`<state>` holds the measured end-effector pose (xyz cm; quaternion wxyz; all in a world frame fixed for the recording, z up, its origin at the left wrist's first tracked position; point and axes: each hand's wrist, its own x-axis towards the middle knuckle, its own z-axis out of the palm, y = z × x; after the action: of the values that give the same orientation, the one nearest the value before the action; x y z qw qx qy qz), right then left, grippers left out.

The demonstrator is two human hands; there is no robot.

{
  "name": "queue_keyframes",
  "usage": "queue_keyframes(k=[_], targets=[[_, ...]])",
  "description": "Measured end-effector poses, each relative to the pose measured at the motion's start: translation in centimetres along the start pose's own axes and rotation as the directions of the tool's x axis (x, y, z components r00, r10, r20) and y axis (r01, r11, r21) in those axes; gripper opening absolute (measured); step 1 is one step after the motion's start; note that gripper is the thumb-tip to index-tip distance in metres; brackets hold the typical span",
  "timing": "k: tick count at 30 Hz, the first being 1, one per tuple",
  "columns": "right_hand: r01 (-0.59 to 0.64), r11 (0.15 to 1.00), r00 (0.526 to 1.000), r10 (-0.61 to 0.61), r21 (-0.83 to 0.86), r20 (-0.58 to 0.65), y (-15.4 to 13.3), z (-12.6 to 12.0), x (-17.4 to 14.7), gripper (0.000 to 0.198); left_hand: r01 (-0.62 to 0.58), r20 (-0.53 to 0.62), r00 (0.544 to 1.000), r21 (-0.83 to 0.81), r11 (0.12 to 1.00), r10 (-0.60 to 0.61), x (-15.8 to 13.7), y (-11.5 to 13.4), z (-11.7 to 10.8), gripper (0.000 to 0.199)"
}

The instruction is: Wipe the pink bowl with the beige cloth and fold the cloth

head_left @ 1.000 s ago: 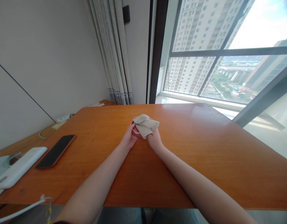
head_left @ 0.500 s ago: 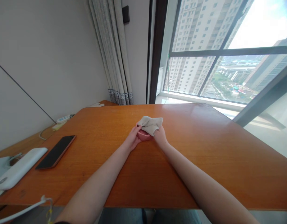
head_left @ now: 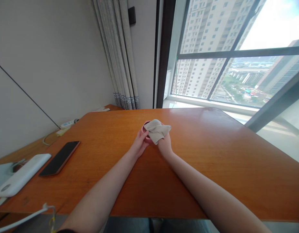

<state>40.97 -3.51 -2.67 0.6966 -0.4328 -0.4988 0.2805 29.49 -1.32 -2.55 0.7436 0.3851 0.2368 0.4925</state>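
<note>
Over the middle of the wooden table (head_left: 110, 129), my left hand (head_left: 139, 142) grips the side of a small pink bowl-like container (head_left: 144, 128), thumb at its rim and fingers underneath. A light grey cloth (head_left: 157, 130) lies bunched over the container's right part and hides much of its inside. My right hand (head_left: 165, 144) is closed on the cloth at the container's right side; its fingertips are covered by the fabric.
To the left lie a black-screened phone (head_left: 60, 158) and a white power bank (head_left: 23, 174). A power strip (head_left: 68, 123) sits by the wall, and a white cable (head_left: 30, 215) crosses the near left corner. A large window (head_left: 219, 74) stands beyond the table.
The cloth has shifted slightly right and down with my right hand. More of the pink container's rim and inside now shows on the left, its opening tipped more toward me.
</note>
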Motion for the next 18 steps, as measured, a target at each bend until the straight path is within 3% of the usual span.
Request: queue_keyframes(k=[5,9,12,16,18], targets=[[-0.121,0.993,0.993,0.120,0.000,-0.008,0.3,-1.4,1.2,0.023,0.103,-0.034,0.994,0.068,0.992,-0.101,-0.1,-0.1,-0.7,0.056],[-0.055,0.998,0.995,0.056,-0.015,0.081,0.9,-1.5,1.4,0.029,0.148,0.056,0.987,0.028,0.989,-0.149,0.1,0.8,-1.2,0.047],[-0.025,0.999,0.995,0.028,-0.030,0.096,1.1,-1.3,1.0,0.041,0.118,-0.007,0.993,-0.013,0.993,-0.118,0.4,0.7,-1.3,0.041],[-0.077,0.997,0.995,0.076,-0.023,-0.068,1.0,0.1,-0.3,0.067,0.034,-0.074,0.996,-0.146,0.989,-0.045,0.8,0.0,-0.9,0.035],[-0.089,0.996,0.992,0.090,0.018,-0.093,0.7,1.0,-1.0,0.065,-0.054,-0.076,0.996,-0.182,0.982,0.040,0.8,0.0,-0.4,0.034]])
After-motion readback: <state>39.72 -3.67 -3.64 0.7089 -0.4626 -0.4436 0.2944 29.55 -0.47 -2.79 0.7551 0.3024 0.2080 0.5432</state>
